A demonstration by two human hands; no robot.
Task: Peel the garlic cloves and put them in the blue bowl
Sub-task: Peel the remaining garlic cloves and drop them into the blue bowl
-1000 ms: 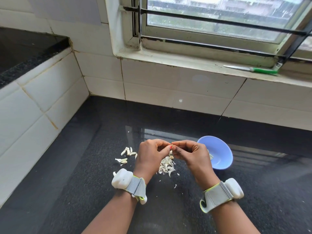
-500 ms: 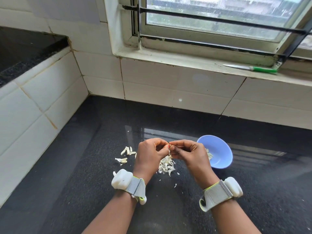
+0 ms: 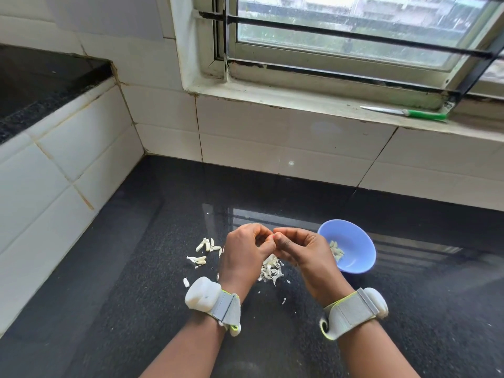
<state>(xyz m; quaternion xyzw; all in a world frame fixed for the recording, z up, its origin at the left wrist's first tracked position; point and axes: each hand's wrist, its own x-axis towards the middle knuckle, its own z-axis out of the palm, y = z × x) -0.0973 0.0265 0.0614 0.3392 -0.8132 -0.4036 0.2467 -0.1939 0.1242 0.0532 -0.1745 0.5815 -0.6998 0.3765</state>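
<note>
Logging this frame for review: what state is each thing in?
Left hand: fingers curled, pinching a clove with the right.
Right hand: fingers curled, fingertips meeting the left.
Clove: mostly hidden between the fingertips.
Bowl: upright, holds a few cloves.
Peels: loose pile under the hands.
Unpeeled cloves: lying on the counter.
Knife: flat on the sill.
Window: looks shut.

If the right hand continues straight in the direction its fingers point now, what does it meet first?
Probably the left hand: the right hand points leftward at it, fingertips nearly touching. Whether they already touch is unclear.
</note>
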